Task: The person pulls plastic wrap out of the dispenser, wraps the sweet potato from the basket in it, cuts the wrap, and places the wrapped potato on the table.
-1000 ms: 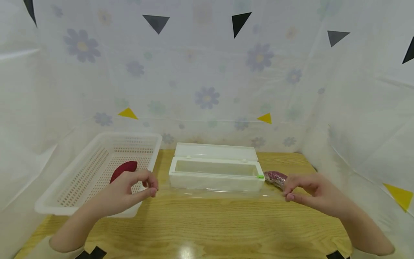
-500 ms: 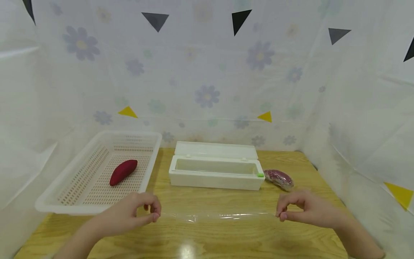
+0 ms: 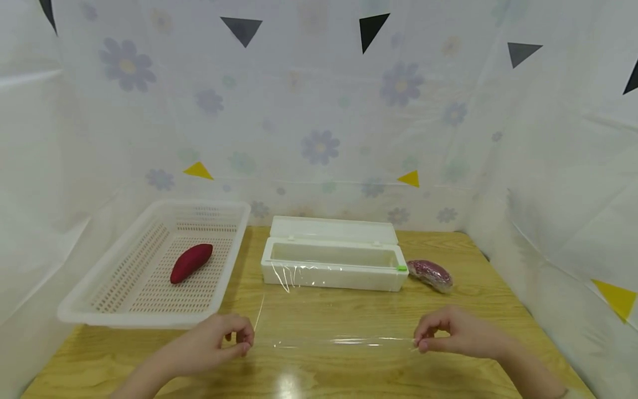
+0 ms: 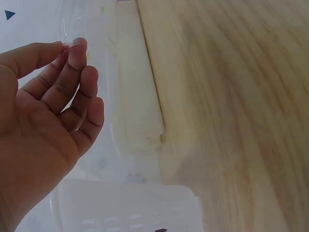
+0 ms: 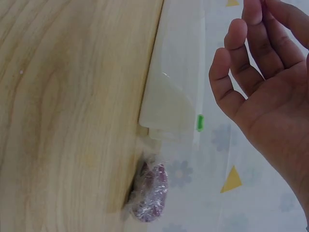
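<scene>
Wrap sheet stretched over tabletop's near edge — left hand, right hand each pinch one corner. Uneven pull — might tear, stick to itself.

Glossy clear plastic film; matt white plastic box (wood-grain table).

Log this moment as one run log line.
left hand: pinches cling film | right hand: pinches cling film | film: stretched from dispenser box | unwrapped sweet potato: in basket
</scene>
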Tool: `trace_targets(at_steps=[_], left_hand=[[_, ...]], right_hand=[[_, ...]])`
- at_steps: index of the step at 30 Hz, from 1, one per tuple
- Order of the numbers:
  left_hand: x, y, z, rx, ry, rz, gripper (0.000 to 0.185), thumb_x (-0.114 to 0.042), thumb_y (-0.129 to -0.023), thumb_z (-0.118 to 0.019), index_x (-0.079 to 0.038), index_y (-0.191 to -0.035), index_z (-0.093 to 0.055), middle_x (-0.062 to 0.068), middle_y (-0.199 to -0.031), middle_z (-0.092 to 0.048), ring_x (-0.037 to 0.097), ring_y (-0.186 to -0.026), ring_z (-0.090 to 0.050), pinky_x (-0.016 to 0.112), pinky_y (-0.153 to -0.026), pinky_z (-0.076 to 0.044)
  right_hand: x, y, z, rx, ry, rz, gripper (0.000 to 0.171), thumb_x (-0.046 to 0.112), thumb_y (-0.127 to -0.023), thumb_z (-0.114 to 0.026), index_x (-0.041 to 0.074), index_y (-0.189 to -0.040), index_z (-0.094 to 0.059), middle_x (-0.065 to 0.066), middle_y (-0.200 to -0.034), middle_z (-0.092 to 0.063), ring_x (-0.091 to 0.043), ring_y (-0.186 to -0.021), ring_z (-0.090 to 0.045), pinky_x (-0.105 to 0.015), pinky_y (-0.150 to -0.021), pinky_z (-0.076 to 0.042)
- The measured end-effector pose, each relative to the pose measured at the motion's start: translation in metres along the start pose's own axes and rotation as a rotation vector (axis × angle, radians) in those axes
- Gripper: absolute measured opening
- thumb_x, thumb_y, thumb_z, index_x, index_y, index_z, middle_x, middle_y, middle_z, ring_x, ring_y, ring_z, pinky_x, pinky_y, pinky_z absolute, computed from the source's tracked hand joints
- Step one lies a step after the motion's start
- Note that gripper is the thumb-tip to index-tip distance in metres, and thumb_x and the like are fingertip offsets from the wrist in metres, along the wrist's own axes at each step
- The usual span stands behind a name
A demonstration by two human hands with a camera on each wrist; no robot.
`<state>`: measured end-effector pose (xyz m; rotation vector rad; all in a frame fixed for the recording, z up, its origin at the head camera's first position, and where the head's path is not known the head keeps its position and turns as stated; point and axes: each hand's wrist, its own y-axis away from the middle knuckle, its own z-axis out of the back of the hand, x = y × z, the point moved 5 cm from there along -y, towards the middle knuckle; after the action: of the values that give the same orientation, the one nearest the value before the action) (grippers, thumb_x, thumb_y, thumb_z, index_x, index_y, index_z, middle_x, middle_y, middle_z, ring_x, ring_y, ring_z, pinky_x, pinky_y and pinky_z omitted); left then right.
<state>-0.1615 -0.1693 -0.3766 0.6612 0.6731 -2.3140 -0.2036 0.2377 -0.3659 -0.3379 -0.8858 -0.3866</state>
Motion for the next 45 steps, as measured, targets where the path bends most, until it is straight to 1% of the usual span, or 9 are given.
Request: trace_targets(at_steps=[7, 12, 19, 23, 29, 36, 39, 42, 45], left_hand=[[0.023, -0.001, -0.015, 0.107, 0.117, 0.098, 0.005, -0.013, -0.091, -0.061, -0.017, -0.088, -0.060, -0.010, -0.078, -0.063, -0.005, -0.071, -0.052, 0.018, -0.056, -0.046], [0.034, -0.003, -0.023, 0.169, 0.153, 0.144, 0.005, -0.013, -0.091, -0.060, -0.017, -0.088, -0.060, -0.009, -0.079, -0.063, -0.004, -0.071, -0.053, 0.019, -0.058, -0.047], [0.036, -0.009, -0.029, 0.213, 0.089, 0.131, 0.007, -0.007, -0.091, -0.059, -0.013, -0.090, -0.062, -0.010, -0.077, -0.063, -0.005, -0.070, -0.054, 0.018, -0.061, -0.048], [0.037, -0.011, -0.031, 0.252, 0.053, 0.180, 0.006, -0.010, -0.089, -0.062, -0.015, -0.091, -0.064, -0.014, -0.076, -0.061, -0.005, -0.069, -0.052, 0.018, -0.062, -0.047], [0.031, -0.014, -0.030, 0.279, -0.043, 0.194, 0.003, -0.017, -0.089, -0.063, -0.016, -0.091, -0.066, -0.018, -0.076, -0.059, -0.006, -0.069, -0.051, 0.018, -0.064, -0.047], [0.016, -0.020, -0.017, 0.281, -0.136, 0.217, 0.010, -0.024, -0.087, -0.066, -0.019, -0.095, -0.067, -0.016, -0.091, -0.063, 0.003, -0.088, -0.058, 0.029, -0.079, -0.051], [0.006, -0.026, -0.004, 0.260, -0.153, 0.208, 0.013, -0.027, -0.089, -0.064, -0.020, -0.099, -0.067, -0.016, -0.096, -0.063, 0.004, -0.092, -0.058, 0.030, -0.082, -0.051], [-0.005, -0.033, 0.016, 0.202, -0.197, 0.168, 0.014, -0.029, -0.091, -0.062, -0.021, -0.102, -0.065, -0.017, -0.097, -0.062, 0.003, -0.091, -0.057, 0.029, -0.081, -0.050], [-0.014, -0.041, 0.041, 0.095, -0.253, 0.130, 0.014, -0.025, -0.092, -0.062, -0.019, -0.103, -0.065, -0.015, -0.098, -0.063, 0.004, -0.089, -0.057, 0.028, -0.079, -0.050]], right_hand=[[-0.024, -0.005, -0.014, 0.046, -0.037, -0.092, 0.014, 0.005, -0.093, -0.056, 0.009, -0.100, -0.068, -0.007, -0.090, -0.070, -0.005, -0.080, -0.063, -0.026, -0.069, -0.053], [-0.034, -0.010, -0.022, 0.073, -0.028, -0.154, 0.013, 0.013, -0.094, -0.058, 0.014, -0.099, -0.070, 0.000, -0.089, -0.071, 0.001, -0.079, -0.059, -0.025, -0.068, -0.052], [-0.052, -0.014, -0.031, 0.093, -0.039, -0.206, 0.013, 0.016, -0.093, -0.059, 0.013, -0.097, -0.071, 0.003, -0.087, -0.071, 0.004, -0.075, -0.057, -0.023, -0.064, -0.051], [-0.058, -0.014, -0.038, 0.111, -0.071, -0.220, 0.011, 0.016, -0.092, -0.060, 0.012, -0.096, -0.071, 0.004, -0.087, -0.071, 0.003, -0.075, -0.058, -0.022, -0.064, -0.051], [-0.055, -0.014, -0.048, 0.115, -0.091, -0.186, 0.011, 0.015, -0.091, -0.061, 0.011, -0.096, -0.069, 0.003, -0.089, -0.071, 0.002, -0.075, -0.061, -0.023, -0.063, -0.052], [-0.052, -0.014, -0.051, 0.109, -0.030, -0.153, 0.009, 0.014, -0.091, -0.061, 0.015, -0.096, -0.069, 0.007, -0.091, -0.069, 0.001, -0.079, -0.061, -0.024, -0.068, -0.053], [-0.049, -0.014, -0.052, 0.113, 0.049, -0.086, 0.010, 0.012, -0.090, -0.062, 0.016, -0.096, -0.068, 0.009, -0.091, -0.067, 0.002, -0.082, -0.060, -0.023, -0.071, -0.052], [-0.045, -0.013, -0.054, 0.113, 0.136, -0.017, 0.010, 0.011, -0.090, -0.062, 0.018, -0.096, -0.068, 0.010, -0.092, -0.066, 0.003, -0.084, -0.060, -0.021, -0.073, -0.052], [-0.043, -0.012, -0.057, 0.116, 0.190, 0.023, 0.010, 0.012, -0.090, -0.062, 0.019, -0.095, -0.067, 0.011, -0.092, -0.065, 0.003, -0.086, -0.059, -0.021, -0.074, -0.051]])
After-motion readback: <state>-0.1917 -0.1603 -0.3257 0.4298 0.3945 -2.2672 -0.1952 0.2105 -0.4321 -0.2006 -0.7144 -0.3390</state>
